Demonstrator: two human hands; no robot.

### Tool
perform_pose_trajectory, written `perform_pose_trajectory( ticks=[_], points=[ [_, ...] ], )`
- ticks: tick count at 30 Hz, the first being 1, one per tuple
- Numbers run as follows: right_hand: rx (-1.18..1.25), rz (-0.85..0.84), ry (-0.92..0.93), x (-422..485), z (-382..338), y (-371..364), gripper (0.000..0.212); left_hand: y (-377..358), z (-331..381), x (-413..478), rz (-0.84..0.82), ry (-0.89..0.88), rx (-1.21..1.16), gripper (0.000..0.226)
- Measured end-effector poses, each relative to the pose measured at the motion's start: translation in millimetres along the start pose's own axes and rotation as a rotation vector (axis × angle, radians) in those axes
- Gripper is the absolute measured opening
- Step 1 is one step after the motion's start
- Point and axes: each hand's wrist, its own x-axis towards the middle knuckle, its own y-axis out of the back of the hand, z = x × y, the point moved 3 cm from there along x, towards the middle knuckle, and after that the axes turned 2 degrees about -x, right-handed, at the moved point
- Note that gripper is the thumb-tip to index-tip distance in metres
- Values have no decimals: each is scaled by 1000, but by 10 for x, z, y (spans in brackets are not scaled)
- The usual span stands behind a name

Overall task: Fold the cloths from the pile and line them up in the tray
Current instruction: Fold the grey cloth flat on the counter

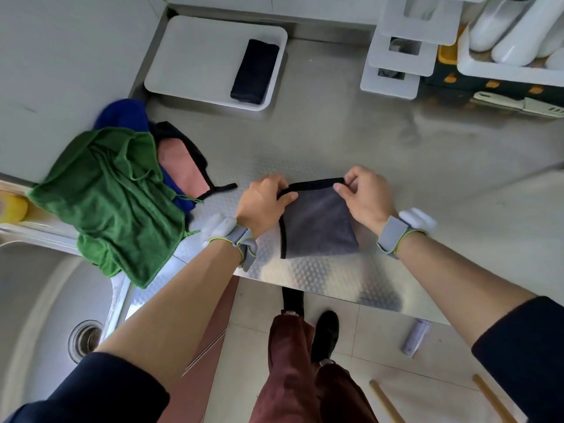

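Head view showed the pile of cloths (106, 203), a green one on top, at the left of the worktop (381, 141) beside the sink (45, 300). Farther back, the tray (195, 56) held one folded dark cloth (254, 71). The left hand (262, 203) pinched the far left corner of the grey cloth (317, 227), which lay near the front edge; the right hand (363, 196) pinched its far right corner.

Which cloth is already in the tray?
The dark folded cloth at the white tray's right end. The grey cloth is mid-fold on the counter; the green cloth lies unfolded at the left.
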Motion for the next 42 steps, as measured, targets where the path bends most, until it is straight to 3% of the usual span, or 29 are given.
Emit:
perform_pose_trajectory(
  ticks=[7, 13, 19, 24, 26, 28, 33, 36, 42],
  points=[
    [-118, -65, 120, -53, -60, -64, 37, -4, 107, -22, 42, -187, 279, 26],
    [-19, -128, 37, 6, -133, 4, 15, 34, 154, -5, -140, -181, 358, 31],
    [231, -182, 78, -49, -397, 299, 24, 403, 257, -121, -127, -209, 174, 24],
    [332, -28, 211, -130, -720, 710, 26, 777, 454, -297, 53, -290, -16, 23],
    [248, -58, 255, -216, -795, 797, 19, 814, 472, -386, -12, -303, 23, 17],
    [167, -205, 261, -305, -789, 822, 16, 794, 424, -451, -139, -269, 80, 8],
    [212, -329, 228, -429, -778, 863, 13, 840, 370, -589, -234, -184, -184, 9],
    [193, -356, 214, -460, -779, 799, 12, 834, 364, -599, -211, -162, -165, 10],
    [87, -200, 326, -388, -835, 806, 14, 952, 373, -581, 60, -278, 15, 14]
  ],
)
